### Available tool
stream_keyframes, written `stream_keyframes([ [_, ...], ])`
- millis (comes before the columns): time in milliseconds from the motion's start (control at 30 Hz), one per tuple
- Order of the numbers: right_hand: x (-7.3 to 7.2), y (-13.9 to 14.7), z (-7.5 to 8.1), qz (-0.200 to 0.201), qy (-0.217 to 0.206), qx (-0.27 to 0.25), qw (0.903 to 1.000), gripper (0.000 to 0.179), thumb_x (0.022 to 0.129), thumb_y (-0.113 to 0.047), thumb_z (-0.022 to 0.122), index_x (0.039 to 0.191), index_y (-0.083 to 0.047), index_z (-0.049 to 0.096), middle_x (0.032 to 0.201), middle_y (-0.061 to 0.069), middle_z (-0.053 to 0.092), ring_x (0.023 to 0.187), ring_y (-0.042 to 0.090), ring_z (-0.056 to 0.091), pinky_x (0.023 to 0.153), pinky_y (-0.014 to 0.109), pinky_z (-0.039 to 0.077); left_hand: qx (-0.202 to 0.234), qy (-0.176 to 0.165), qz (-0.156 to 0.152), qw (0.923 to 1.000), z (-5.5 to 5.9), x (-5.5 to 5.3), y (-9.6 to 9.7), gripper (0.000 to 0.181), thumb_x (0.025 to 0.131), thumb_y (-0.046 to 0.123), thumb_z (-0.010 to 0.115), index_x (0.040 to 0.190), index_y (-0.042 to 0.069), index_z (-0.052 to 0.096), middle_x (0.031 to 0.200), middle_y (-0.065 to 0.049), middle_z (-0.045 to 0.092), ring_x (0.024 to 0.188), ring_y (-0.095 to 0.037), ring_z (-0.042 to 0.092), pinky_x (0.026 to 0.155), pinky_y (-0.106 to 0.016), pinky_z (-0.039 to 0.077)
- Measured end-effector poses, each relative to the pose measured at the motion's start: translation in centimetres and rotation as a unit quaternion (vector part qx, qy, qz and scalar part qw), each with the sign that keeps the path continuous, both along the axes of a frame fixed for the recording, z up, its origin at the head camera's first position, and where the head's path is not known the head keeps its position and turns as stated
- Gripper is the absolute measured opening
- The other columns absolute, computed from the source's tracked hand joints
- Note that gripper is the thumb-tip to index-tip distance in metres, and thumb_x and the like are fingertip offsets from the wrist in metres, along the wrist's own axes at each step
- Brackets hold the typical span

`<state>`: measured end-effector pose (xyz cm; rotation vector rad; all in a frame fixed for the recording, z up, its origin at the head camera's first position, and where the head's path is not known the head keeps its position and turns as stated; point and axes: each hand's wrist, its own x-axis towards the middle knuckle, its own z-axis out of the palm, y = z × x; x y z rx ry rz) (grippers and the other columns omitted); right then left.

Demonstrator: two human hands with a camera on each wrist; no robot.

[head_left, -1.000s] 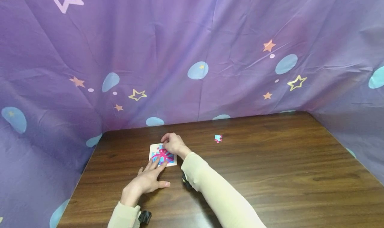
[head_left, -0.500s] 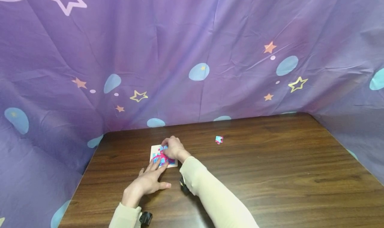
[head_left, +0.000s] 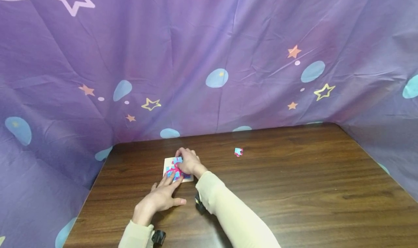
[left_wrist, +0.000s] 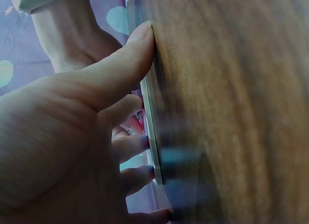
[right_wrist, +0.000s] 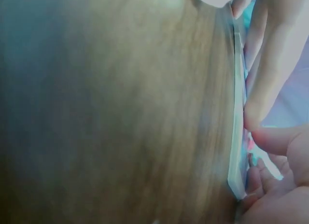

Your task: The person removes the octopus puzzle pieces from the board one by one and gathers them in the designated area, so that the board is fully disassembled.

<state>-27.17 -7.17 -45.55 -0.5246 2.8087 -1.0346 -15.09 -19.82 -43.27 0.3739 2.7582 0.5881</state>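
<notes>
A small white puzzle board (head_left: 167, 162) with blue and pink jigsaw pieces in it lies on the left part of the table. My left hand (head_left: 157, 199) rests its straight, spread fingertips on the board's near side, thumb held out to the right. Over the board's far right corner, my right hand (head_left: 190, 162) curls its fingers and pinches a puzzle piece (head_left: 177, 160), mostly covered by the hand. From the right wrist view, the thumb (right_wrist: 277, 139) is low against the board's edge, with a bright bit of piece behind it. Whether that piece sits flat cannot be told.
One loose blue and pink puzzle piece (head_left: 238, 152) lies on the wooden table (head_left: 294, 175), to the right of the board. A purple curtain (head_left: 183, 59) with stars hangs behind the table and along its sides.
My right hand has shifted slightly nearer and lower over the board's right side, covering more of the picture. The left hand keeps its place. The whole view has moved a little.
</notes>
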Motion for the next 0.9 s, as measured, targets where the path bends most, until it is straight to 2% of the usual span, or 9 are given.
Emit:
stream_keyframes([
  [233, -0.2, 0.0, -0.4, -0.029, -0.018, -0.109, 0.9935, 0.019, 0.081, -0.006, 0.072, 0.098, -0.014, 0.067, 0.078, -0.005, 0.058, 0.079, 0.013, 0.053, 0.076, 0.032, 0.043, -0.006, -0.006, 0.002, 1.0, 0.0, -0.1, -0.1, 0.081, 0.085, 0.044, 0.072, 0.15, 0.008, 0.039, 0.157, -0.025, 0.021, 0.144, -0.046, 0.011, 0.107, -0.072, 0.014],
  [333, -0.3, 0.0, -0.4, -0.038, -0.039, -0.165, 0.9848, 0.017, 0.082, -0.002, 0.07, 0.097, -0.01, 0.067, 0.071, -0.004, 0.059, 0.065, 0.009, 0.055, 0.066, 0.026, 0.045, -0.008, -0.008, 0.002, 0.9999, -0.1, -0.2, -0.1, 0.081, 0.085, 0.044, 0.072, 0.15, 0.009, 0.039, 0.157, -0.024, 0.022, 0.144, -0.046, 0.011, 0.107, -0.072, 0.014],
  [433, -0.4, 0.2, -0.2, -0.049, -0.065, -0.216, 0.9729, 0.017, 0.082, 0.002, 0.069, 0.096, -0.005, 0.066, 0.068, 0.0, 0.062, 0.059, 0.012, 0.059, 0.058, 0.023, 0.045, -0.007, -0.006, 0.001, 1.0, -0.2, -0.3, -0.1, 0.081, 0.085, 0.044, 0.072, 0.15, 0.009, 0.039, 0.157, -0.024, 0.022, 0.144, -0.046, 0.011, 0.107, -0.072, 0.014],
  [533, -0.5, 0.5, 0.2, -0.069, -0.075, -0.237, 0.9662, 0.016, 0.079, 0.004, 0.071, 0.092, -0.004, 0.066, 0.072, 0.005, 0.066, 0.06, 0.014, 0.061, 0.055, 0.022, 0.046, -0.006, -0.003, 0.0, 1.0, -0.2, -0.2, 0.0, 0.081, 0.085, 0.044, 0.072, 0.15, 0.008, 0.039, 0.157, -0.025, 0.022, 0.144, -0.046, 0.011, 0.107, -0.072, 0.014],
  [667, -0.3, 0.9, 0.9, -0.08, -0.08, -0.242, 0.9637, 0.013, 0.079, 0.003, 0.072, 0.088, -0.005, 0.067, 0.073, 0.003, 0.066, 0.06, 0.011, 0.059, 0.056, 0.022, 0.047, -0.007, -0.003, 0.0, 1.0, -0.2, -0.2, 0.0, 0.081, 0.085, 0.045, 0.072, 0.15, 0.008, 0.039, 0.157, -0.025, 0.022, 0.144, -0.046, 0.012, 0.107, -0.072, 0.014],
  [767, -0.1, 1.3, 1.6, -0.07, -0.097, -0.271, 0.9551, 0.012, 0.08, 0.005, 0.071, 0.089, -0.003, 0.067, 0.071, 0.002, 0.064, 0.061, 0.014, 0.06, 0.057, 0.024, 0.051, -0.01, -0.005, 0.002, 0.9999, -0.2, -0.2, -0.1, 0.082, 0.085, 0.045, 0.072, 0.15, 0.009, 0.039, 0.157, -0.024, 0.022, 0.144, -0.045, 0.011, 0.107, -0.072, 0.014],
  [900, 0.1, 2.2, 2.4, -0.057, -0.121, -0.315, 0.9398, 0.012, 0.082, 0.007, 0.069, 0.092, 0.001, 0.065, 0.071, 0.003, 0.063, 0.067, 0.024, 0.064, 0.058, 0.03, 0.055, -0.012, -0.005, 0.003, 0.9999, -0.1, -0.3, -0.1, 0.082, 0.085, 0.046, 0.072, 0.15, 0.01, 0.039, 0.158, -0.024, 0.021, 0.145, -0.045, 0.011, 0.107, -0.073, 0.014],
])
